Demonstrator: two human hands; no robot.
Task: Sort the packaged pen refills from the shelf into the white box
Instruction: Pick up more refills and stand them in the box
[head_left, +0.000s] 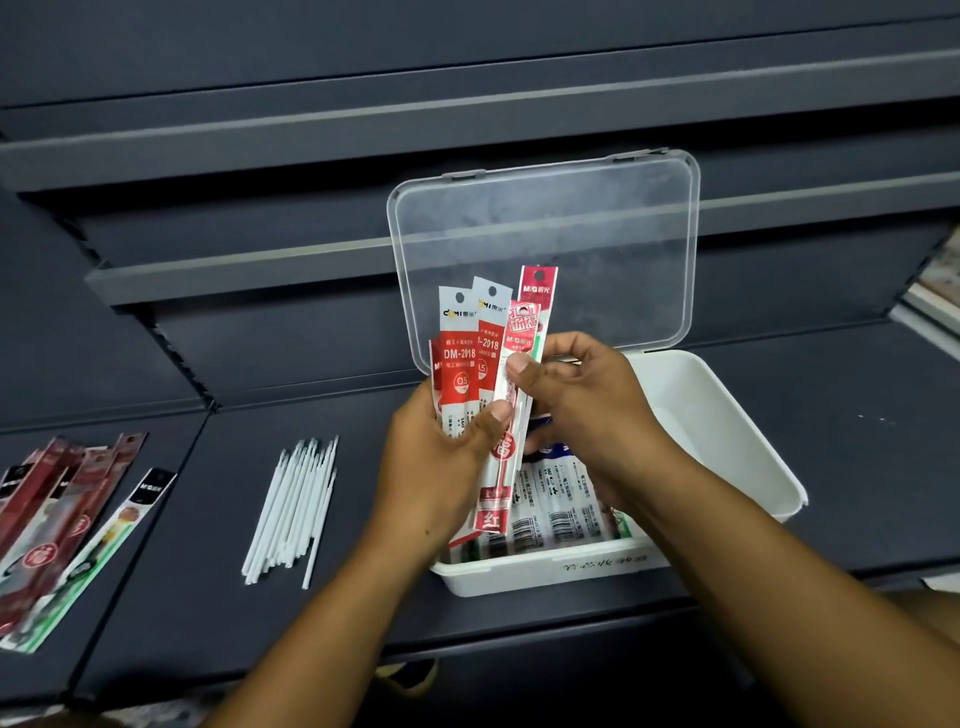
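My left hand (441, 457) grips a fan of several red-and-white packaged pen refills (462, 358), held upright above the white box (727, 431). My right hand (582, 400) pinches one slim red refill packet (511, 395) at the front of that fan, thumb on its face. The box stands on the dark shelf with its clear lid (545, 244) raised at the back. More refill packets (550, 514) lie flat inside the box's near left part, partly hidden by my hands.
A loose bundle of bare white refill tubes (293, 506) lies on the shelf left of the box. A further pile of red and green packets (67, 525) is spread at the far left. Dark shelf tiers (260, 270) rise behind.
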